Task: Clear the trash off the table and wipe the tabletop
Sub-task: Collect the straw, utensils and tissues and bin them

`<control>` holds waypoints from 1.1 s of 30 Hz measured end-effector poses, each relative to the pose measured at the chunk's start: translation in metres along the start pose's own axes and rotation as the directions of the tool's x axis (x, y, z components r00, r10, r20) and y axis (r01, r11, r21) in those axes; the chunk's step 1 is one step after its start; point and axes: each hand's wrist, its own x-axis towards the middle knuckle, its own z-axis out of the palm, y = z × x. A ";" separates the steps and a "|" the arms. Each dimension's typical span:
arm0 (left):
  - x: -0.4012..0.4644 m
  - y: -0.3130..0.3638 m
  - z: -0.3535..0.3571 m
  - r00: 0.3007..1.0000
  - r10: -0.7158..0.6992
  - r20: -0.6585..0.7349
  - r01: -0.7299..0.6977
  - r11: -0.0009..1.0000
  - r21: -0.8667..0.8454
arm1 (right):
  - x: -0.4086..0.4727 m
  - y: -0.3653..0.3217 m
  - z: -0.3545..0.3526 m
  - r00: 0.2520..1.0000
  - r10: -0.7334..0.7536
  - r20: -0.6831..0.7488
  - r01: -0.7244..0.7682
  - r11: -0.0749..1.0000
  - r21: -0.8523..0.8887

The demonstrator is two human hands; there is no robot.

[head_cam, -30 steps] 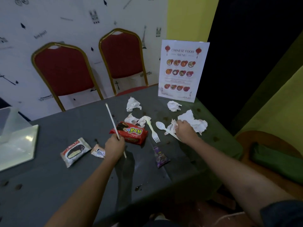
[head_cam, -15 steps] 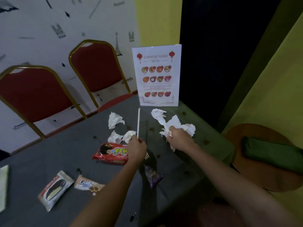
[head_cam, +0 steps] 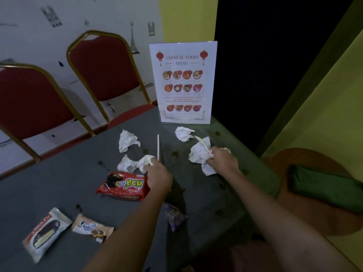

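The left hand (head_cam: 158, 176) has slid left since half a second ago, off the fork spot and onto a crumpled tissue (head_cam: 145, 162), fingers curling round it while the white straw (head_cam: 158, 147) stands up from the same grip. Over on the right, the right hand (head_cam: 223, 160) has drawn its load a touch nearer: it clutches a big tissue wad (head_cam: 199, 154) with a pale plastic utensil (head_cam: 202, 143) poking out far-left of the knuckles; whether that is the spoon or the fork, I cannot tell.

Around them, plenty left on the grey table (head_cam: 59, 185). Another tissue (head_cam: 125, 163) lies touching the one being grabbed, a third tissue (head_cam: 127, 141) sits farther back, and a fourth tissue (head_cam: 183, 133) rests just in front of the standing menu card (head_cam: 183, 83) at the far edge. Right under the left wrist lies the red snack packet (head_cam: 122, 186), close beside the working fingers. A purple wrapper (head_cam: 175, 217) sits near, between the two forearms. At near left, a white bar wrapper (head_cam: 46, 233) and a beige biscuit wrapper (head_cam: 92, 228) lie side by side. Dark stains spot the tabletop. Two red chairs (head_cam: 104, 69) stand beyond the far left edge, and a folded green cloth (head_cam: 324, 189) rests on a brown stool to the right.
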 end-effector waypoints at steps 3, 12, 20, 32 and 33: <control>0.005 -0.002 0.000 1.000 0.008 0.018 -0.008 1.000 -0.003 | 0.002 -0.006 0.003 1.000 -0.003 0.007 0.003 0.998 -0.061; -0.011 -0.014 -0.073 0.991 0.126 -0.042 -0.132 0.951 -0.280 | 0.010 -0.078 -0.038 0.978 -0.196 -0.071 0.207 0.956 0.210; -0.033 -0.148 -0.163 0.881 -0.250 -0.402 0.082 0.917 -0.391 | -0.055 -0.261 0.008 0.793 -0.608 -0.026 0.593 0.762 0.259; -0.274 -0.471 -0.188 0.021 -0.886 -0.463 0.405 0.431 -0.807 | -0.369 -0.452 0.156 0.074 -0.919 0.386 0.775 0.297 0.558; -0.295 -0.488 -0.180 -0.050 -0.903 -0.427 0.410 0.371 -0.833 | -0.396 -0.454 0.167 0.028 -0.905 0.425 0.771 0.290 0.567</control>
